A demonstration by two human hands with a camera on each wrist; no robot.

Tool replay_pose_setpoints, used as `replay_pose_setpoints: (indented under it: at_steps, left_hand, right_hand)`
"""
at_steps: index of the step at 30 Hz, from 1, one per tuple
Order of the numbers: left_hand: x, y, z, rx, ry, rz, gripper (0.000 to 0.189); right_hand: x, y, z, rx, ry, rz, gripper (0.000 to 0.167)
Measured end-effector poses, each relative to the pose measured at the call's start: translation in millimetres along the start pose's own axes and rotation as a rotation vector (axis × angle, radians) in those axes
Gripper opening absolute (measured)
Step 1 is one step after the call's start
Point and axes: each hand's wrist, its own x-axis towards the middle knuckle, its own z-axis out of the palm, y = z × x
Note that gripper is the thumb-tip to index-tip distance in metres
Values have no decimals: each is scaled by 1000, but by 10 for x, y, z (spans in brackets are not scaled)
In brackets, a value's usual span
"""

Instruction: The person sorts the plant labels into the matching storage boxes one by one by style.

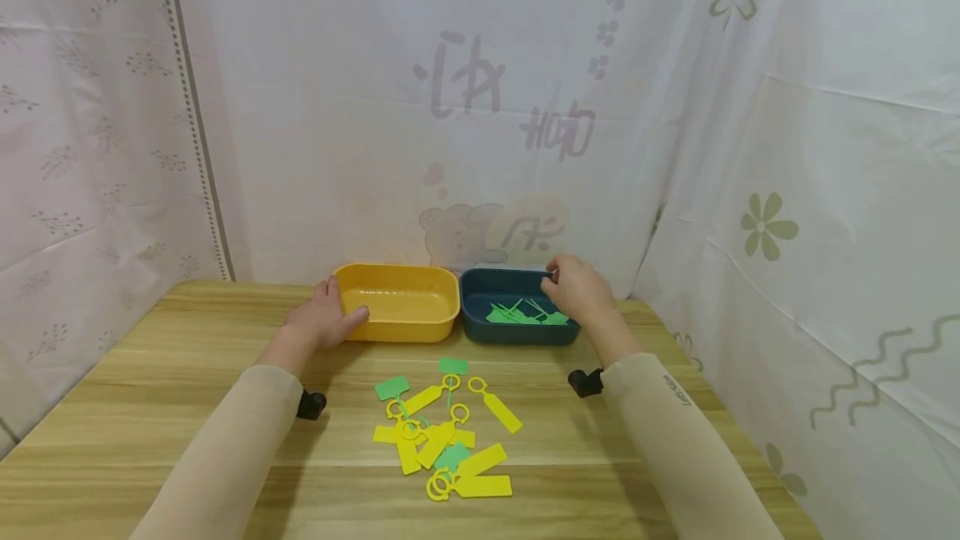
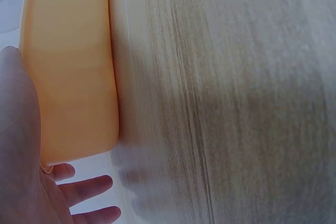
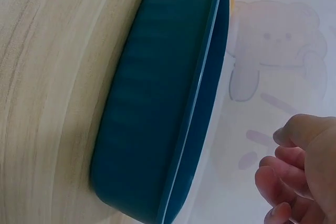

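Note:
The left hand [image 1: 319, 319] touches the left end of a yellow bin [image 1: 401, 330]. In the left wrist view its thumb lies along the bin's rim and its fingers [image 2: 86, 190] spread straight past the end wall. Over the right end of a dark blue bin [image 1: 517, 334], the right hand [image 1: 579, 288] hovers with loosely bent fingers and nothing visible between them. The blue bin [image 3: 152, 98] holds several green tags [image 1: 513, 315] with thin tails. Nearer on the table lie several yellow ring-ended tags [image 1: 502, 412] mixed with a few green tags [image 1: 392, 388].
Both bins stand side by side near the back edge of a wood-grain table [image 1: 187, 357]. A pale printed curtain [image 1: 337, 107] hangs behind and at both sides. Black wrist-camera mounts [image 1: 585, 382] show beside the sleeves.

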Motion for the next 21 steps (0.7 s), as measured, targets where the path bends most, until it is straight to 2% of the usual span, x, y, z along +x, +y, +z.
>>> replay_pose_setpoints:
  at_steps: [6,13,21]
  left_hand:
    - [3,-12,14,4,-5,-1,109]
    - [20,-24,19,0,-2,-5,109]
    - [39,-34,23,7,-17,-12,111]
  right_hand:
    - [-38,-44,30,6,-14,-6,41]
    - [-83,-201,67,-23,-30,-39,40]
    - [-192,-547,126,-47,-43,-155,37]
